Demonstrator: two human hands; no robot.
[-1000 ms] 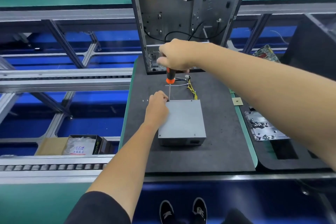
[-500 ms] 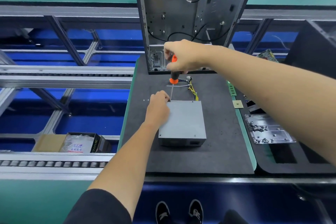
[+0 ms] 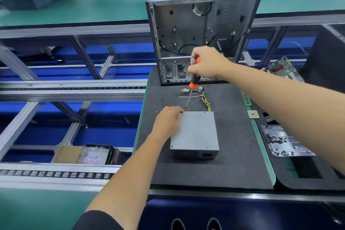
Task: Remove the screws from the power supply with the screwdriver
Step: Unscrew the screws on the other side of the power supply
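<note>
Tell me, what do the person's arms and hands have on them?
Both hands, the left hand and right hand, are bare: no gloves, rings or watch show. The forearms are bare too. A black sleeve covers the left upper arm.

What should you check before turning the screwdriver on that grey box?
1. Right hand grips the screwdriver: ok.
2. Left hand steadies the power supply at its far left corner: ok.
3. Tip seated in a screw at that corner: cannot tell, too small.
4. Power supply lies flat on the black mat: ok.
5. Yellow wires clear of the shaft: ok.
</note>
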